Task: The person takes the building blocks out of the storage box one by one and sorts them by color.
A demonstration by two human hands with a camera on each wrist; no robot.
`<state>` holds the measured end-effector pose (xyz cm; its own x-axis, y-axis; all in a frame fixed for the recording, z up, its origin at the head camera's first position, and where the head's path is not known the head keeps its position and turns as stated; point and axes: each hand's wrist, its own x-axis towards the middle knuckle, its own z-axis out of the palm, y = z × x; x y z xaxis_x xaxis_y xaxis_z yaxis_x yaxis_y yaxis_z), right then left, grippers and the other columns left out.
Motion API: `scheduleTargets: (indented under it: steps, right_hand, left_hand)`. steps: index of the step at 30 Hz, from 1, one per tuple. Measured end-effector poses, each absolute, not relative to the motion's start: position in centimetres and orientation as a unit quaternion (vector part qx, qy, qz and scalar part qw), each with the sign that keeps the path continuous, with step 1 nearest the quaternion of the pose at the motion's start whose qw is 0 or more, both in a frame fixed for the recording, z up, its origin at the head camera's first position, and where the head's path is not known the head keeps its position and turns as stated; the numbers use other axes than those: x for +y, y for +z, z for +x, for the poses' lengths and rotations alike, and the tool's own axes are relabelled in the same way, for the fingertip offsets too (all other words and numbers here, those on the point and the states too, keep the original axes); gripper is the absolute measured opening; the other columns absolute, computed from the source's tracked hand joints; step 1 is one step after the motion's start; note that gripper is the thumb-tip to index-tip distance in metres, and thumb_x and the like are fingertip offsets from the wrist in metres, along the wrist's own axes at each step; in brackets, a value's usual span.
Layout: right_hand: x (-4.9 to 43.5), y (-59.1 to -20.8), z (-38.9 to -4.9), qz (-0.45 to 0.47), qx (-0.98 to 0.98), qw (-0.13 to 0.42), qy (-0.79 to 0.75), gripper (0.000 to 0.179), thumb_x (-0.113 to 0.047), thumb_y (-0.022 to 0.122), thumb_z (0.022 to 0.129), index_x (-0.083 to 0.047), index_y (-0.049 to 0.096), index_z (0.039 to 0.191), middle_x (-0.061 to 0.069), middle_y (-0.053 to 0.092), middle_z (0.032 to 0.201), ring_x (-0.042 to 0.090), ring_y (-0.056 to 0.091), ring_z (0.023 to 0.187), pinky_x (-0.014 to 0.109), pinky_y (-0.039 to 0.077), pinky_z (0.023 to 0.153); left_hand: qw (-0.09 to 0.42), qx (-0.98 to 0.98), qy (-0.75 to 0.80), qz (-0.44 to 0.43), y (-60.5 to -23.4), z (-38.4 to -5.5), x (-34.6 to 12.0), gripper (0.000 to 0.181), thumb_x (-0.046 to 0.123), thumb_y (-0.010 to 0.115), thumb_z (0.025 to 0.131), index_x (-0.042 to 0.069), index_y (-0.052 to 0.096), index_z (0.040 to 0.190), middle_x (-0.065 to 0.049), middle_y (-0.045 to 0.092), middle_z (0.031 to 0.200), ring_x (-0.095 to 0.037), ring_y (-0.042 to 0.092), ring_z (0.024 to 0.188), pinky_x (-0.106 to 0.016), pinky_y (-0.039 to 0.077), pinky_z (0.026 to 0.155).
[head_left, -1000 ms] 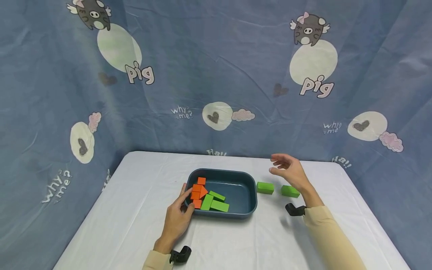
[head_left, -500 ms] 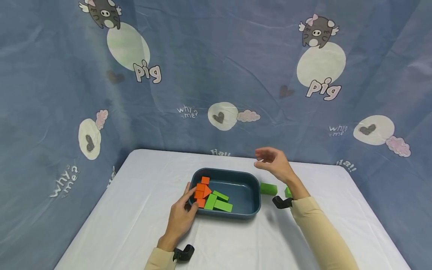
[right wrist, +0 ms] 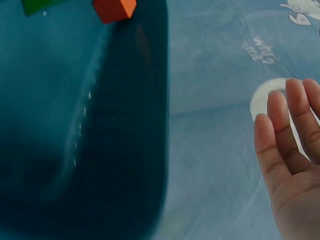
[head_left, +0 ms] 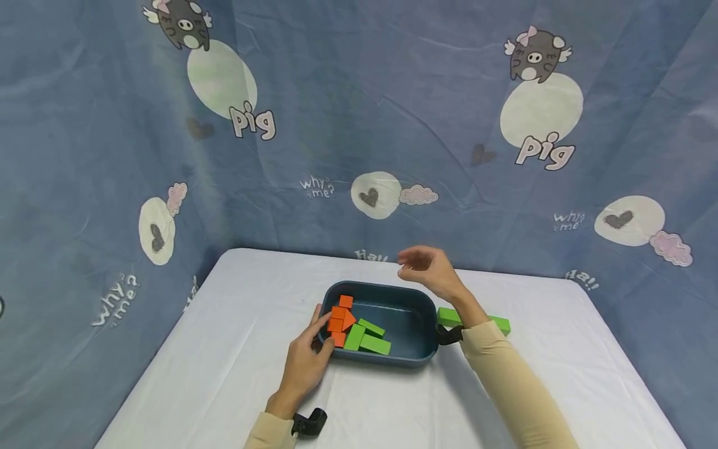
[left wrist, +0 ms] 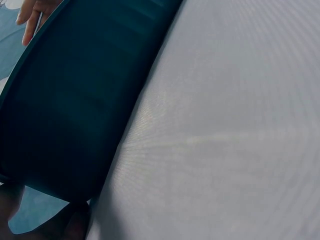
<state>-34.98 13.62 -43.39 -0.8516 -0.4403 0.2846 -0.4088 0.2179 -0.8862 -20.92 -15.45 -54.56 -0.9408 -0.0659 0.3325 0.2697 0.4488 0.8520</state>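
A dark teal rectangular tray [head_left: 412, 360] stands on the white-covered table, with several orange blocks [head_left: 336, 324] and green blocks [head_left: 374, 344] gathered in its left half. My left hand [head_left: 303, 368] rests against the tray's left end, thumb and index finger at the rim; the left wrist view shows fingertips touching its corner. Above the tray's far right edge, my right hand [head_left: 429, 271] hovers with relaxed fingers and holds nothing; its fingers also show in the right wrist view. A green block [head_left: 447, 317] beside the tray and another green block [head_left: 500, 325] are partly covered by my right arm.
A blue patterned cloth [head_left: 314, 93] with pig prints hangs behind and beside the table. The white tablecloth [head_left: 252, 305] lies around the tray. Black straps with small devices [head_left: 311, 424] sit on both wrists.
My right hand has moved left, from above the loose green blocks to the tray's far right edge. My left hand stays on the tray. The head view has shifted slightly.
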Motion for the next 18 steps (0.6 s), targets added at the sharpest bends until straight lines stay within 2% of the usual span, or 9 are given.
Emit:
scheduleTargets:
  steps: [5, 12, 18]
  right_hand:
    - [12.0, -44.0, -35.2, -0.276, 0.782, 0.018, -0.559, 0.035, -0.006, 0.078, 0.087, 0.001, 0.07, 0.12, 0.017, 0.07, 0.11, 0.03, 0.067, 0.097, 0.036, 0.054, 0.086]
    - [10.2, -44.8, -35.5, -0.291, 0.77, 0.02, -0.567, 0.03, -0.004, 0.078, 0.086, 0.0, 0.072, 0.116, 0.029, 0.068, 0.11, 0.031, 0.067, 0.094, 0.032, 0.055, 0.082]
    - [9.1, -45.7, -35.7, -0.303, 0.768, 0.024, -0.563, 0.027, -0.007, 0.078, 0.086, -0.001, 0.073, 0.112, 0.025, 0.07, 0.108, 0.027, 0.069, 0.092, 0.033, 0.056, 0.082]
  left_hand:
    - [0.168, -0.835, -0.52, -0.064, -54.6, -20.8, -15.5, 0.053, 0.004, 0.067, 0.091, 0.008, 0.059, 0.144, -0.008, 0.039, 0.16, -0.022, 0.047, 0.138, -0.038, 0.053, 0.092]
    - [0.167, -0.835, -0.52, -0.064, -54.8, -20.7, -15.5, 0.055, 0.003, 0.067, 0.091, 0.008, 0.058, 0.145, -0.008, 0.038, 0.16, -0.023, 0.044, 0.141, -0.045, 0.049, 0.098]
    - [0.166, -0.834, -0.523, -0.064, -54.8, -20.8, -15.5, 0.056, 0.002, 0.067, 0.09, 0.007, 0.058, 0.145, -0.011, 0.038, 0.16, -0.023, 0.043, 0.141, -0.045, 0.05, 0.097]
